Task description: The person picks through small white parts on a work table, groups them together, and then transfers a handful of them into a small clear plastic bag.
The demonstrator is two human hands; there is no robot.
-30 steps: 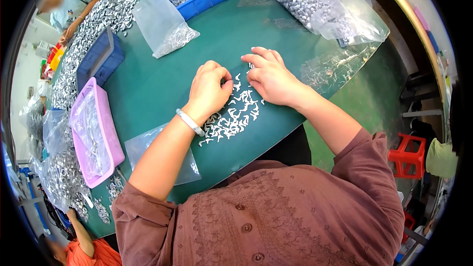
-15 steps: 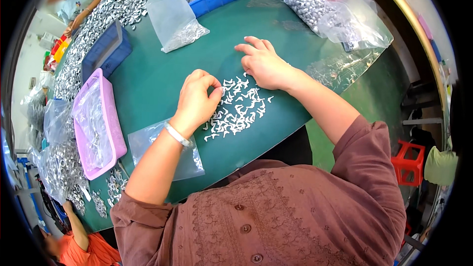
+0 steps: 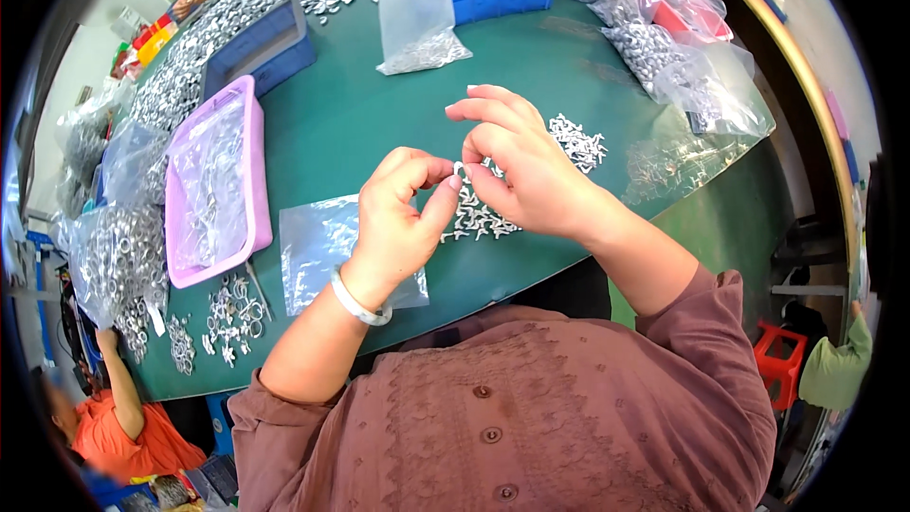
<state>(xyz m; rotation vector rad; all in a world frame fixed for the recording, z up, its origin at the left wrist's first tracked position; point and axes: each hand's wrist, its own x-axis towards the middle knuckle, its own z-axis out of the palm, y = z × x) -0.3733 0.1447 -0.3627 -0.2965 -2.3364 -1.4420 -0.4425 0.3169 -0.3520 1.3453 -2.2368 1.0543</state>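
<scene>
A small whitish metal piece [image 3: 459,168] sits right at the fingertips, between the two hands, above the near part of the green tabletop [image 3: 360,137]. The left hand [image 3: 393,216] has its thumb and forefinger pinched together on the piece from the left, the other fingers curled behind the forefinger. The right hand [image 3: 526,166] meets it from the other side: thumb and forefinger bend round into a loop whose tips come together at the piece, while its remaining fingers stand apart from that pinch, extended toward the far left. Below the pinch, and partly hidden by the right hand, lies a loose scatter of similar small pieces [image 3: 482,218]; a few show through the loop of the right thumb and forefinger. A second heap [image 3: 576,144] of such pieces lies just beyond the right hand, to its right. A clear plastic bag [image 3: 318,251] lies flat on the tabletop beside the left forearm, partly under it, near a pale bangle [image 3: 353,301] on the wrist.
</scene>
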